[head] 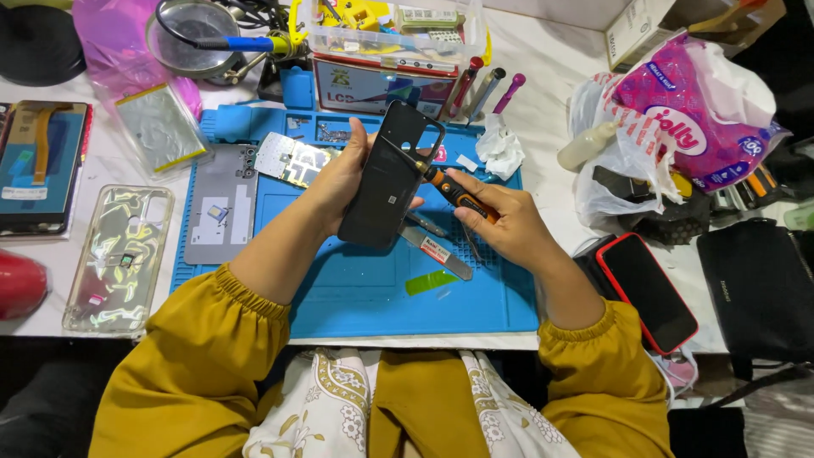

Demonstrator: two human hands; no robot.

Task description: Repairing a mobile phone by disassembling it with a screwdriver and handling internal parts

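Both hands are busy: the left hand (343, 182) grips the upright black phone (390, 176), while the right hand (500, 225) fingers pinch a screwdriver (449, 191) slanting up-left onto its upper edge.

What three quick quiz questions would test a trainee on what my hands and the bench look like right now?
1. Which hand holds the dark phone back panel up off the blue mat?
2. True or false: the screwdriver in the right hand has a green handle.
3. Where does the phone in the red case lie: A) on the mat, B) right of the mat on the table, C) under the clear patterned case?

Key:
1. The left hand.
2. False: the handle is orange and black, and its tip meets the panel's upper edge.
3. B.
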